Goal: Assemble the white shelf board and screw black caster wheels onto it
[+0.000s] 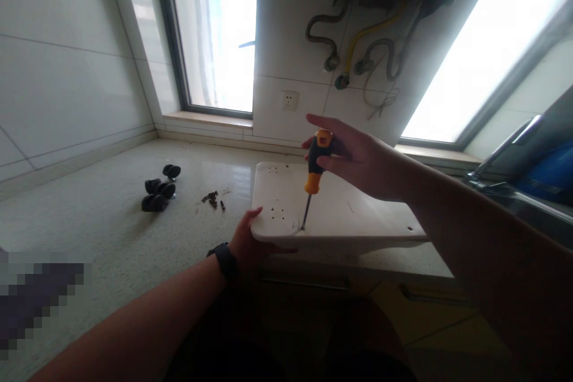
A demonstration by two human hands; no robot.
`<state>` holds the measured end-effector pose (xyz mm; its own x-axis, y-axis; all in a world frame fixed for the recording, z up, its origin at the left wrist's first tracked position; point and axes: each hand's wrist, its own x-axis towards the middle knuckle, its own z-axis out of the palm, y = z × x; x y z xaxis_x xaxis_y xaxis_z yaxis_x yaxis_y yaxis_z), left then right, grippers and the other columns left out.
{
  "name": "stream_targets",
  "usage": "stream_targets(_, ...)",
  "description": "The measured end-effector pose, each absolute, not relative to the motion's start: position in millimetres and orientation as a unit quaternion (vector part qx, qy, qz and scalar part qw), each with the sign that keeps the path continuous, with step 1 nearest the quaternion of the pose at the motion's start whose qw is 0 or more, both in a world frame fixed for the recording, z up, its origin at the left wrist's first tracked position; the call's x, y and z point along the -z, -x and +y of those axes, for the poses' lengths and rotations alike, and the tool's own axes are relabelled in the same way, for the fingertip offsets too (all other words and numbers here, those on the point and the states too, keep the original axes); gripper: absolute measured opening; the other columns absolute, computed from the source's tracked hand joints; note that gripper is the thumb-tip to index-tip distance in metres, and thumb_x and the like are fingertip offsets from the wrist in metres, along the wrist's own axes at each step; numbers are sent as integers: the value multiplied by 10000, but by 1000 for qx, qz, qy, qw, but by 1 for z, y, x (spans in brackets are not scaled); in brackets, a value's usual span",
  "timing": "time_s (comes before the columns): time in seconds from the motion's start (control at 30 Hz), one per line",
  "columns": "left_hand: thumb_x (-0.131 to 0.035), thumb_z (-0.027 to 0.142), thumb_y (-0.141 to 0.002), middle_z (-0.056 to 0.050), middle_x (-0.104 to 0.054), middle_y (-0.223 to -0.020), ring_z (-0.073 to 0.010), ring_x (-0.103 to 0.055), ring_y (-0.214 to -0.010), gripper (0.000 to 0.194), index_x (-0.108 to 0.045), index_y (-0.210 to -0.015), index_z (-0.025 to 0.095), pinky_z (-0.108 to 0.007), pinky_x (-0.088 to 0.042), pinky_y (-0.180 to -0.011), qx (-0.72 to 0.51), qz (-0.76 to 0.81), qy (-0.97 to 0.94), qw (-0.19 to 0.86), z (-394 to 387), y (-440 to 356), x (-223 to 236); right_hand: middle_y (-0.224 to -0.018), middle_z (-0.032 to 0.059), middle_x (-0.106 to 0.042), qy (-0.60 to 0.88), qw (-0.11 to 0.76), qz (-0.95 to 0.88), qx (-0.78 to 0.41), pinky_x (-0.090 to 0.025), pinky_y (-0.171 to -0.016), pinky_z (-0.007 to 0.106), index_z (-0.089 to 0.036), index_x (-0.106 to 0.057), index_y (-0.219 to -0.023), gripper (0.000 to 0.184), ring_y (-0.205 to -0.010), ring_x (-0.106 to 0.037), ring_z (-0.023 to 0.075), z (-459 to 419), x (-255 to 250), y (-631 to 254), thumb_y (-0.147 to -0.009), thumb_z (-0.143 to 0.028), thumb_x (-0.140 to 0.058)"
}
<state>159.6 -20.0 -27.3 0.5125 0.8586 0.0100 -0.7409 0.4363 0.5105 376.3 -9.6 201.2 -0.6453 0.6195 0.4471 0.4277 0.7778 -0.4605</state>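
My right hand (358,158) is closed around the orange and black handle of a screwdriver (313,176). The tool stands nearly upright, and its tip rests on a white plastic panel (353,215) near a cluster of small holes. My left hand (248,245) grips the panel's near left corner from below, thumb on the edge. A dark watch sits on that wrist. The panel lies on the stone countertop (116,221) and juts over its front edge.
Black caster wheels (159,188) lie on the countertop at the left, with several small dark screws (213,199) beside them. A faucet (496,158) and sink are at the right. Hoses and a wall socket (290,100) are on the tiled wall behind.
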Motion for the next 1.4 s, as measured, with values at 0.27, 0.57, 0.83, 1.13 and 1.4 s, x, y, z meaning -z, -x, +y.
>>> stream_targets(0.27, -490, 488, -964, -206, -564, -1413, -431, -531, -1311, 644, -379, -1507, 160, -706, -418, -1045, -486, 144, -240, 828, -22, -160, 24, -829, 35, -674, 428, 375, -822, -1, -483, -649, 362, -210, -651, -1054, 466, -711, -608, 192, -20, -200, -367, -763, -534, -818)
stream_targets(0.57, -509, 495, -953, -205, -543, -1438, -434, -527, -1313, 662, -369, -1506, 157, -717, -399, -1056, -481, 137, -230, 835, -22, -161, 25, -993, 54, -689, 378, 303, -869, -105, -545, -733, 399, -271, -477, -1435, 575, -816, -664, 215, -12, -204, -379, -917, -459, -643)
stream_targets(0.83, -490, 496, -959, -206, -531, -1446, -442, -516, -1314, 662, -373, -1510, 149, -732, -393, -1048, -480, 136, -242, 832, -21, -159, 25, -1057, 58, -703, 331, 300, -872, -201, -572, -845, 417, -258, -609, -1335, 512, -923, -680, 225, -14, -210, -380, -856, -402, -720)
stream_targets(1.13, -496, 503, -957, -190, -507, -1477, -442, -512, -1313, 659, -372, -1512, 172, -743, -392, -1037, -482, 147, -249, 827, -23, -160, 20, -850, 33, -680, 425, 408, -808, -28, -529, -652, 382, -216, -708, -1038, 465, -731, -621, 202, -17, -190, -362, -730, -542, -831)
stream_targets(1.4, -527, 476, -919, -203, -535, -1442, -447, -516, -1309, 681, -376, -1499, 153, -734, -417, -1022, -479, 143, -257, 827, -23, -160, 22, -964, 59, -681, 422, 524, -738, 50, -536, -680, 349, -187, -688, -1169, 424, -759, -632, 176, -21, -203, -376, -837, -447, -740)
